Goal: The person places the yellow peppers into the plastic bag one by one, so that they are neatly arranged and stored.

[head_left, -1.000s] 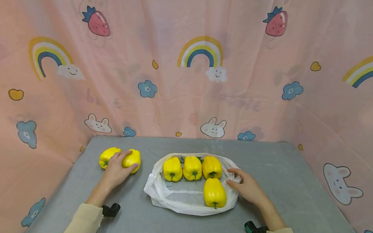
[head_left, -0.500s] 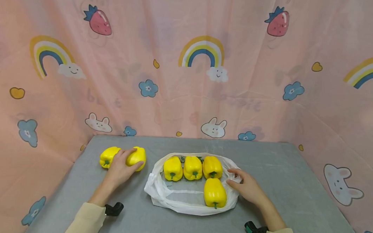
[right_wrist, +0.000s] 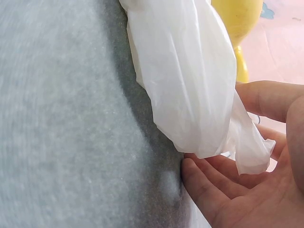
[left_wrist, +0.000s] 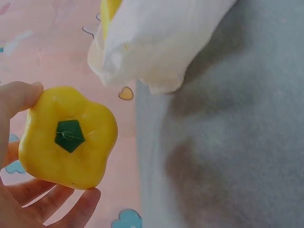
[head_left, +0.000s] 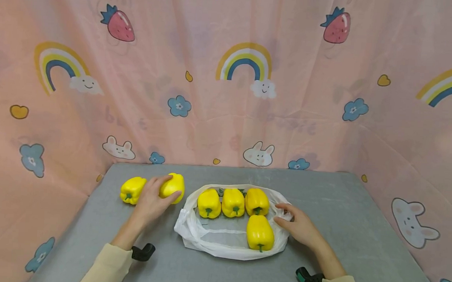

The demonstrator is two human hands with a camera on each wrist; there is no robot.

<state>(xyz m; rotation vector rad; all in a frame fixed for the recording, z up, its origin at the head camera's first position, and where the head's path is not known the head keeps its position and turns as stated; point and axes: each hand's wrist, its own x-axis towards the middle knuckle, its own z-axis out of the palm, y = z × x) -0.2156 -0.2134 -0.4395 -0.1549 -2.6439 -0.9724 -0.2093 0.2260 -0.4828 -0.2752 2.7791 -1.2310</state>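
Note:
My left hand [head_left: 151, 202] grips a yellow bell pepper [head_left: 174, 188] left of the white plastic bag [head_left: 224, 252]. The left wrist view shows the thumb on one side of this pepper [left_wrist: 97, 133] and the fingers under the other, with its green stem end facing the camera. Several yellow bell peppers sit inside the spread-open bag, three in a back row and one bell pepper [head_left: 260, 234] at the front right. At the bag's right rim, my right hand [head_left: 302, 226] holds the plastic [right_wrist: 190, 80] between thumb and fingers.
Another yellow bell pepper [head_left: 131, 191] lies at the back left of the grey table [head_left: 211, 276], behind my left hand. A pink patterned curtain [head_left: 195, 135] hangs along the back and sides. Each wrist wears a black camera mount [head_left: 143, 252].
My left hand has carried its bell pepper to the right and slightly back, away from the other loose pepper and closer to the bag. The right hand and the bag have stayed put.

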